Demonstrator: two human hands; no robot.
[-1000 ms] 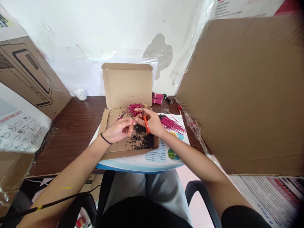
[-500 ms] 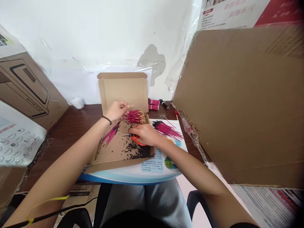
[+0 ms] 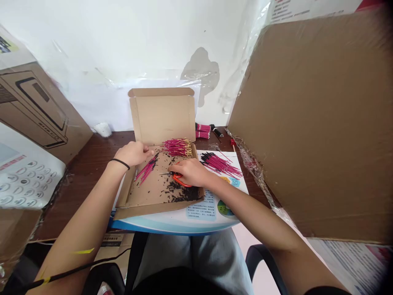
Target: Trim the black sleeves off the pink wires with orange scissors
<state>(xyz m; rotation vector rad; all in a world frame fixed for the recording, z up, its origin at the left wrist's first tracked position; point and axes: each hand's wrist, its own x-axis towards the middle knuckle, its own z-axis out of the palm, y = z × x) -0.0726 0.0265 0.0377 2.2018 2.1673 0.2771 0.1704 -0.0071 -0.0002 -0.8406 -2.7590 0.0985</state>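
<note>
Showing hot pink with gold tips, a bundle of pink wires (image 3: 178,147) is lying in a cardboard box (image 3: 162,114) among black scraps (image 3: 184,193), on a dark wooden desk (image 3: 82,196) before a plastic-sheeted wall (image 3: 92,102). The right hand (image 3: 192,172) is clenching orange scissors (image 3: 179,180); the left hand (image 3: 132,153) is curling over the box edge, its grip unclear.

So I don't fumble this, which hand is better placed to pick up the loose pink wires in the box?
Left, probably: the left hand looks empty and sits beside the pink wires, while the right hand is on the orange scissors.
</note>
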